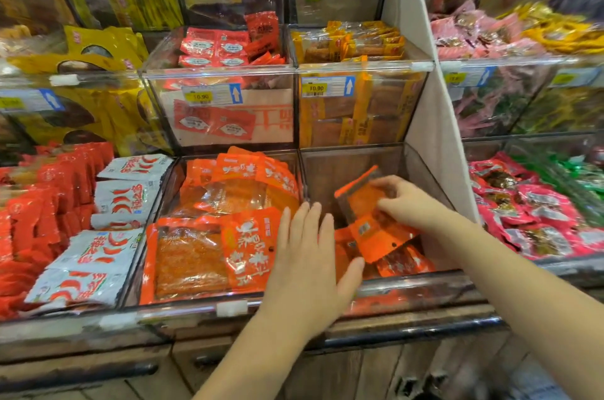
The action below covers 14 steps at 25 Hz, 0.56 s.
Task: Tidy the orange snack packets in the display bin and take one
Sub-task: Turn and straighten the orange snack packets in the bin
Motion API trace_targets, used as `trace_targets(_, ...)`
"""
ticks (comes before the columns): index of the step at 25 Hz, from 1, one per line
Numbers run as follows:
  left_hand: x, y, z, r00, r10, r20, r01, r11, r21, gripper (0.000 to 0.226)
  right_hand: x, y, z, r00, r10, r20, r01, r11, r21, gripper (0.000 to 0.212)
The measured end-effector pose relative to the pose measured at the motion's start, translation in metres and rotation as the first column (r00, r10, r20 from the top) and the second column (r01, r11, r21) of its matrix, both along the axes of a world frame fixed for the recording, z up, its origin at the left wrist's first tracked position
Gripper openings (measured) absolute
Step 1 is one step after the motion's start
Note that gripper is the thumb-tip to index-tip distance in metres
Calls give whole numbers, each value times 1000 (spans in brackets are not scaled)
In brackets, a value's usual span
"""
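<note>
A clear display bin [351, 157] in the lowest row holds a few orange snack packets [403, 264] low at its front. My right hand [407, 203] reaches into this bin and grips an orange packet [362, 200] tilted upright. A second orange packet [380, 238] lies just below it, touching the hand. My left hand [309, 264] hovers with straight fingers over the divider between this bin and the fuller orange bin [225, 226] to its left, holding nothing.
White chili packets [122, 200] and red packets [39, 203] fill bins at the left. Pink packets [529, 213] lie in the bin at the right, beyond a white partition [434, 125]. Upper bins with price tags [315, 88] stand behind. A wooden counter edge [408, 327] runs in front.
</note>
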<state>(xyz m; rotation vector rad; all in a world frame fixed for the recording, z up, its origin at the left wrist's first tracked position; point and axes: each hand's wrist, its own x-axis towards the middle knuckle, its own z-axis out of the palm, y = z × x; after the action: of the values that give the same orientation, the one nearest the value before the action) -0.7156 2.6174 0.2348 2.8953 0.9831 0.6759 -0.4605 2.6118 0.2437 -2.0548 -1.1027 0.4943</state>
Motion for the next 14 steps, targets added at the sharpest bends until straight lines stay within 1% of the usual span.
trace_targets(1,4,-2,0,995,49,-88,-51,998,-22,89,2,9,-7,999,31,-4,-32,995,-92,49)
trace_targets(2,6,-3,0,988,76,-133,-82,996,-40,97,4,18,-14,998,65,-4,-65,983,-173,46)
trace_targets(4,7,-5,3,984,107,-143,-116,992,-55,108,6,31,-22,986,165,23,-148,933,-329,35)
trace_targets(5,7,-4,3,979,116,-165,-126,991,-54,112,6,36,-25,975,216,52,-177,895,-409,40)
trace_targets(6,7,-5,7,975,121,-187,-132,990,-51,114,6,40,-30,964,252,90,-179,857,-483,51)
trace_targets(7,8,-5,8,972,119,-203,-131,990,-44,116,5,41,-35,949,279,149,-155,820,-552,62)
trace_targets(9,11,-4,4,972,122,-203,-131,991,-34,118,4,43,-42,883,364,296,-80,739,-669,75)
trace_targets(10,12,-2,3,972,124,-201,-132,991,-25,118,4,43,-45,852,398,341,-39,697,-716,77)
trace_targets(12,12,1,-5,976,108,-188,-114,993,-21,115,1,43,-47,818,436,375,11,640,-768,77)
trace_targets(14,12,0,-7,978,79,-191,-88,995,-40,113,-2,46,-49,781,469,413,34,627,-778,73)
